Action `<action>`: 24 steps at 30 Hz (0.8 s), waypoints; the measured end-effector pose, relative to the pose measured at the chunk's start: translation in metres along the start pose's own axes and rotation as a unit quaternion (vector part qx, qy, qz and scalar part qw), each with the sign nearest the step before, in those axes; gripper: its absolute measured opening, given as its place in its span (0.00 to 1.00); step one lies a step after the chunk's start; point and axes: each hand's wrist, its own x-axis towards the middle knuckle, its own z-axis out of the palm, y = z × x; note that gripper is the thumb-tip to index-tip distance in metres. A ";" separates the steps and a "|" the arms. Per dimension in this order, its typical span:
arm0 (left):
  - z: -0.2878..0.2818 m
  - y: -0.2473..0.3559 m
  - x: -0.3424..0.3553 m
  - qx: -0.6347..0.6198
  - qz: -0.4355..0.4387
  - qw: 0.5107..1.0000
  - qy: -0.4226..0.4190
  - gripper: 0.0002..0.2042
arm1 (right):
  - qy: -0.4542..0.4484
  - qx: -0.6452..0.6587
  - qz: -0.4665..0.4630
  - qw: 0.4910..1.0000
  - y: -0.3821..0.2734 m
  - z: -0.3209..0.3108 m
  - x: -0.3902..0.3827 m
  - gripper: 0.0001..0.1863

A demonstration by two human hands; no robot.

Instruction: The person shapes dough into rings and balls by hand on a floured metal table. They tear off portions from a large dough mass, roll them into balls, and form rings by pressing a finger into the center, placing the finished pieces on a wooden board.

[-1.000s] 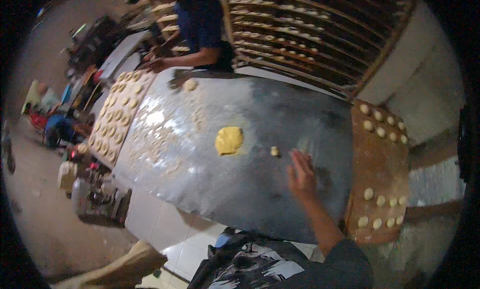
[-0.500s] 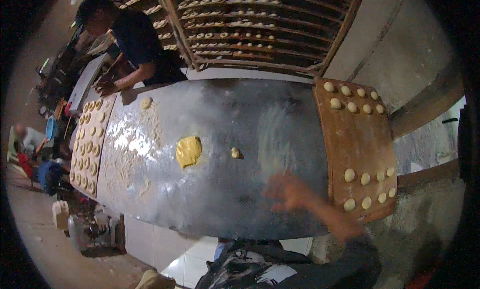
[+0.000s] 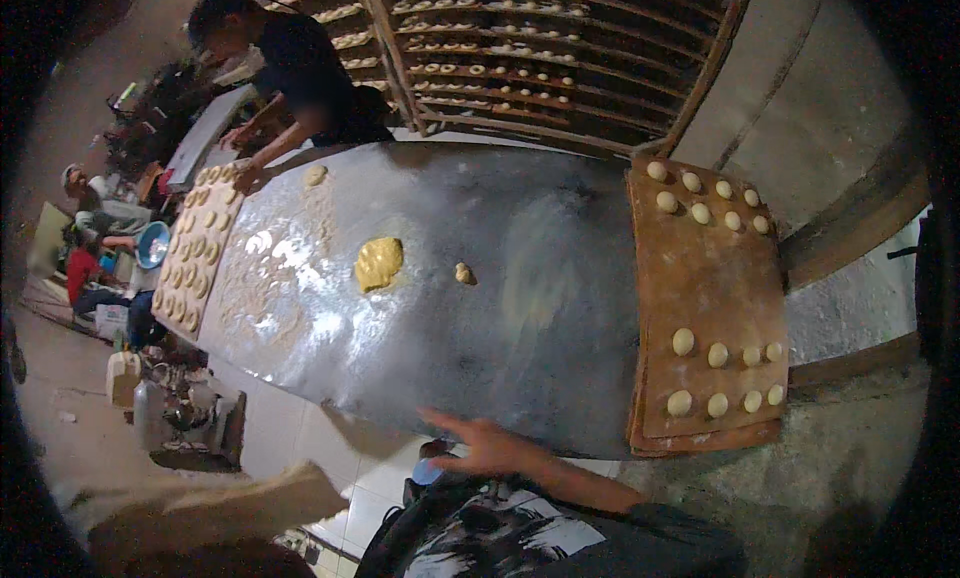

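My right hand (image 3: 480,445) is over the near edge of the metal worktable (image 3: 420,348), fingers stretched out and holding nothing. A small light blue patch shows just under its thumb; I cannot make out what it is. My left hand does not show. Beyond my hand, a flattened yellow lump of dough (image 3: 379,265) lies mid-table. To its right sits a small dough piece (image 3: 463,273). At the right end, a brown wooden board (image 3: 715,283) bears round dough balls in two groups, one far and one near.
A tray (image 3: 212,278) of ring-shaped and round dough pieces lies at the left end, where a co-worker (image 3: 310,68) leans in. Behind stands a wooden rack (image 3: 690,88) of dough-filled shelves. Other people sit far left beside a blue basin (image 3: 152,245). A beige cloth-like thing (image 3: 215,508) fills the lower left.
My right hand has moved left and nearer, from over the table to its near edge. The view has shifted. The co-worker's hands have come to the left tray.
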 end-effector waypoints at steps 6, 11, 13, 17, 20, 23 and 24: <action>-0.048 0.117 0.011 -0.070 0.185 0.980 0.001 0.24 | 0.219 0.082 -0.291 0.928 -0.109 -0.010 0.120 0.61; -0.228 0.280 0.014 -0.124 0.407 0.896 0.127 0.24 | 0.372 -0.011 -0.318 0.872 -0.148 -0.196 0.176 0.40; -0.239 0.322 0.012 -0.113 0.461 0.877 0.073 0.24 | 0.445 -0.154 -0.390 0.791 -0.185 -0.310 0.132 0.34; -0.182 0.313 0.004 -0.039 0.454 0.862 -0.222 0.24 | 0.522 -0.559 -0.353 0.539 -0.206 -0.433 0.048 0.43; -0.053 0.262 0.042 0.049 0.382 0.817 -0.430 0.24 | 0.440 -0.543 -0.276 0.660 -0.152 -0.437 0.002 0.45; 0.075 0.175 0.049 0.418 0.426 0.747 -0.293 0.20 | 0.348 -0.405 0.029 0.845 -0.040 -0.406 0.016 0.40; 0.108 0.144 0.043 0.402 0.490 0.744 -0.211 0.21 | 0.244 -0.485 0.193 0.817 -0.003 -0.392 0.019 0.38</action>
